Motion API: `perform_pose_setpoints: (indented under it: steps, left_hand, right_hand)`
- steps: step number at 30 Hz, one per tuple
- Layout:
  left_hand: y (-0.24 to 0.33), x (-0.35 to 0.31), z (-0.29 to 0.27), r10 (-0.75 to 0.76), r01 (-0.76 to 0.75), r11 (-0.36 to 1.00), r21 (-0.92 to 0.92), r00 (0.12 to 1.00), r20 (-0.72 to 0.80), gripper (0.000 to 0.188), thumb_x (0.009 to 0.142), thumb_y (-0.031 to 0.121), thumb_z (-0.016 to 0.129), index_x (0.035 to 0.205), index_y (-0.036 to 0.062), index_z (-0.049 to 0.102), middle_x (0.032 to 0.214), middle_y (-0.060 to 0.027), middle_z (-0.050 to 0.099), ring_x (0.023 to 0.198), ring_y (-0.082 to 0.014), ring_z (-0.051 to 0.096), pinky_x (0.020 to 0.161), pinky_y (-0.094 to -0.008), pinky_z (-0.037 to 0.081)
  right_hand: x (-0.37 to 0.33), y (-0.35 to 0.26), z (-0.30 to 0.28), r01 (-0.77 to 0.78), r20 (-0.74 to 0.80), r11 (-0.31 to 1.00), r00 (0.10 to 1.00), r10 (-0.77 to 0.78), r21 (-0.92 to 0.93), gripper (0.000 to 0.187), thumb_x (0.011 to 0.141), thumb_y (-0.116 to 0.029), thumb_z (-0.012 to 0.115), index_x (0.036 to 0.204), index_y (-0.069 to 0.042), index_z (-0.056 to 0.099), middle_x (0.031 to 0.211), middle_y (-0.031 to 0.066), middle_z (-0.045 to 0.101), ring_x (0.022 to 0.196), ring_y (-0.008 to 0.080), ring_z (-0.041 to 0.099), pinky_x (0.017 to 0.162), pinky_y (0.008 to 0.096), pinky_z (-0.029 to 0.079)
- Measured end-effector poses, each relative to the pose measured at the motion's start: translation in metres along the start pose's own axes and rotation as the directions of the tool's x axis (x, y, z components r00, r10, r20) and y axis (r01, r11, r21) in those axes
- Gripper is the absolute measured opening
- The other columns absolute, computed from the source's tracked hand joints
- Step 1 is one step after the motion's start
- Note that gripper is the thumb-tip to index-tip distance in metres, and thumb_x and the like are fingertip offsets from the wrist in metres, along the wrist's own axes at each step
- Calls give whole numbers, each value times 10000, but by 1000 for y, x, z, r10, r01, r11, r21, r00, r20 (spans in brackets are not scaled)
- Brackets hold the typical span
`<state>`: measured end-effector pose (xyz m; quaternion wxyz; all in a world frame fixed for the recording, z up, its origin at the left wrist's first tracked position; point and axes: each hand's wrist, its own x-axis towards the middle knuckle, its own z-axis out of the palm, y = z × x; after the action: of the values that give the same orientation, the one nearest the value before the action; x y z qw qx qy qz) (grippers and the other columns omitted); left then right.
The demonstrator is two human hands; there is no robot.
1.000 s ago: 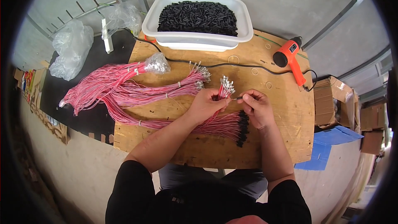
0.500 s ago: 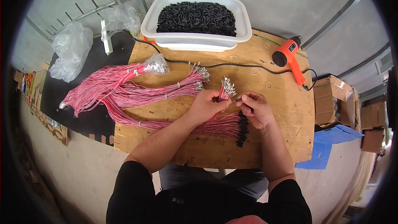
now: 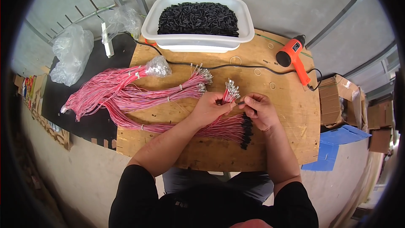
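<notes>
My left hand [image 3: 210, 109] is closed around a small bundle of pink-red wires [image 3: 231, 92] whose silvery metal ends stick up past the fingers. Close beside it, my right hand [image 3: 261, 112] pinches a short black sleeve [image 3: 241, 103] between thumb and fingers, at a wire end by the left fingertips. Whether the wire is inside the sleeve is too small to tell. Under both hands runs a tied bundle of pink wires [image 3: 211, 131] ending in black sleeves [image 3: 246, 131]. Farther left lie more tied pink wires [image 3: 156, 96] with bare metal ends.
A white plastic tub [image 3: 198, 40] full of black sleeves [image 3: 198, 19] stands at the back of the wooden table [image 3: 291, 122]. An orange heat gun [image 3: 291, 54] lies at the back right; a black cable [image 3: 211, 66] crosses the tabletop. Clear plastic bags [image 3: 72, 55] sit at left.
Both hands stay almost in place, still holding the wires and the black sleeve. The view has shifted very slightly.
</notes>
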<state>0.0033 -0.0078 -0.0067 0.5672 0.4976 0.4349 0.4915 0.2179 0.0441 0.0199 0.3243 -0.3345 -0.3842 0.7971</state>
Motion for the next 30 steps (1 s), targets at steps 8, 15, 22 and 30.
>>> perform_pose_setpoints:
  steps: [8,15,22,30]
  left_hand:
    - [6,-1,-1,-55,56,998,-12,997,48,127,947,100,690,891,-14,683,722,-1,628,659,-53,550,587,-230,436]
    - [4,-1,2,-32,37,995,-94,998,50,112,954,92,674,900,-6,669,722,5,615,656,-47,536,580,-219,427]
    - [7,-1,3,-37,42,993,-112,998,52,102,952,78,668,900,-10,664,727,3,614,667,-51,539,595,-222,432]
    - [6,-1,2,-40,45,995,-92,998,54,96,950,72,667,901,-11,667,719,4,613,652,-53,535,586,-220,427]
  right_hand:
    - [-2,-12,-4,-32,-2,999,999,32,43,147,943,-130,697,986,10,675,845,104,713,573,53,476,485,179,335]
    - [-2,-9,-4,-71,32,997,997,70,37,155,922,-115,721,999,11,673,850,118,720,567,46,483,494,176,357]
    - [-2,-7,-4,-68,20,997,998,68,39,120,929,-82,696,995,14,669,858,139,726,556,51,466,486,178,354]
    - [-2,-8,-4,-74,36,996,997,72,40,154,917,-111,735,993,7,673,857,125,725,572,45,482,497,176,363]
